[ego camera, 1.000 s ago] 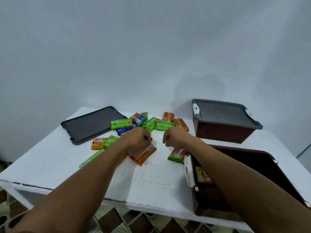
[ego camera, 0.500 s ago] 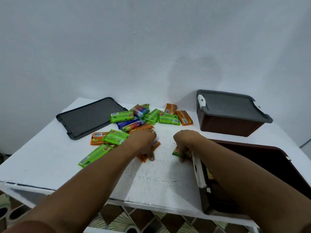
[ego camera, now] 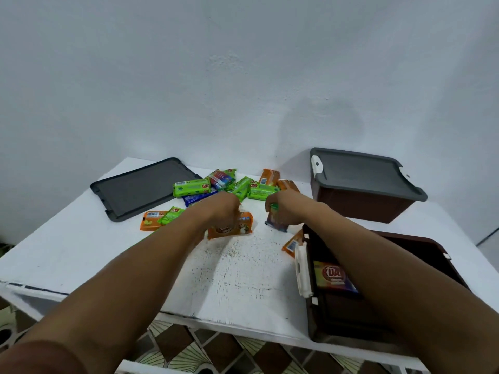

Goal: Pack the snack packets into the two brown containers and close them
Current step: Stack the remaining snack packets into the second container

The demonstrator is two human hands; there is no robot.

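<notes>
Several green, orange and blue snack packets [ego camera: 192,187] lie scattered at the back middle of the white table [ego camera: 237,268]. My left hand [ego camera: 222,209] is closed on an orange packet [ego camera: 235,228], lifted slightly off the table. My right hand [ego camera: 283,209] grips a dark blue packet [ego camera: 275,222] held on end. An open brown container [ego camera: 421,247] stands at the right front with a packet [ego camera: 333,276] inside. Another orange packet [ego camera: 293,242] lies against its left rim. The second brown container [ego camera: 359,203] at the back right carries a grey lid [ego camera: 361,172].
A loose grey lid [ego camera: 143,187] lies flat at the back left of the table. A white wall rises right behind the table. The table's front edge is close to me, with patterned floor tiles [ego camera: 194,349] below.
Both hands have closed on packets and raised them: the left took the orange packet, the right took a dark blue one. The view has shifted slightly.
</notes>
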